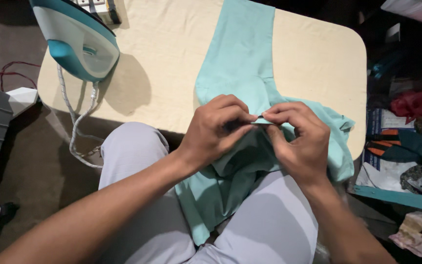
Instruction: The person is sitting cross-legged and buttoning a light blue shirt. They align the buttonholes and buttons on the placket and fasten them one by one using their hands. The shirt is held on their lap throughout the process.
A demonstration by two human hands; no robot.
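While the person sits with knees apart in pale grey trousers (pixel 137 161), a mint-green garment (pixel 240 63) spills off the near edge of the surface (pixel 172 58) and hangs down into the lap between the legs. Both hands meet at a folded edge of that cloth, just at the near edge of the board. The left hand (pixel 213 129) curls in from the left, its grip closed, thumb and forefinger pinching the fabric edge; the right hand (pixel 299 139) comes in from the right, its grip likewise closed on the same edge, fingertips (pixel 269 116) touching those of the left. Whether anything small is held between the fingers besides the cloth cannot be told. Beyond the hands the garment runs up and away across the cream-covered surface as a long, flat panel, reaching its far edge. To the left on the same surface stands a teal and white steam iron (pixel 76 39), well apart from the cloth, tipped back on its heel, and its braided cord (pixel 76 122) drops over the near-left edge and loops toward the floor. Off to the right, past the surface's rounded corner, lies a jumble of folded fabrics and bags (pixel 406 142) in red, dark green and orange.
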